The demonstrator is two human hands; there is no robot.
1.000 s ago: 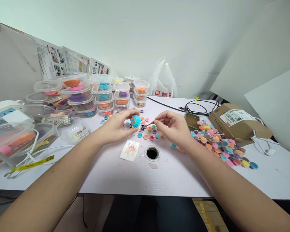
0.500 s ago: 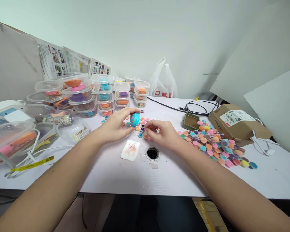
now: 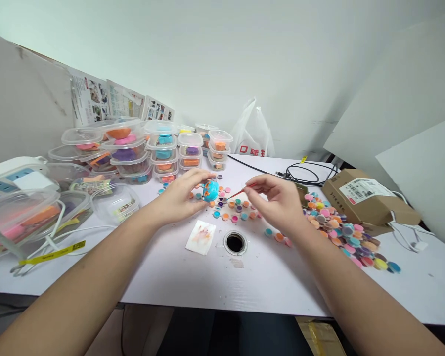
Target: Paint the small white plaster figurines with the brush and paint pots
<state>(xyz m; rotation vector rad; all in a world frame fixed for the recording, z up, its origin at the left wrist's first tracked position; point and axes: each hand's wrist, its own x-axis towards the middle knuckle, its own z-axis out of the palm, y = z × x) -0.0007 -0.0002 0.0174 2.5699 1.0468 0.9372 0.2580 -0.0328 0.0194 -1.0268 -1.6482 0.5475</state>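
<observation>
Between the thumb and fingers of my left hand (image 3: 183,198) is a small rounded blue figure (image 3: 211,191) with orange markings on its left side. A thin red paintbrush (image 3: 241,191) is pinched in my right hand (image 3: 276,198), its tip pointing left toward the figure but apart from it. Beneath and between the hands lie several small round paint pots (image 3: 225,216) in orange, teal, pink and purple. Nearer me, a white tissue (image 3: 200,237) carries reddish-orange smears.
Clear lidded boxes (image 3: 165,153) with colourful pieces are stacked at the back left. More paint pots (image 3: 350,235) are heaped on the right beside a cardboard box (image 3: 371,195). A round cable hole (image 3: 235,243) opens near the front. White cables run along the left.
My right hand has moved right and away from the paint pots, bringing the red paintbrush into plain view. The blue figure has turned in my left hand, showing more orange markings.
</observation>
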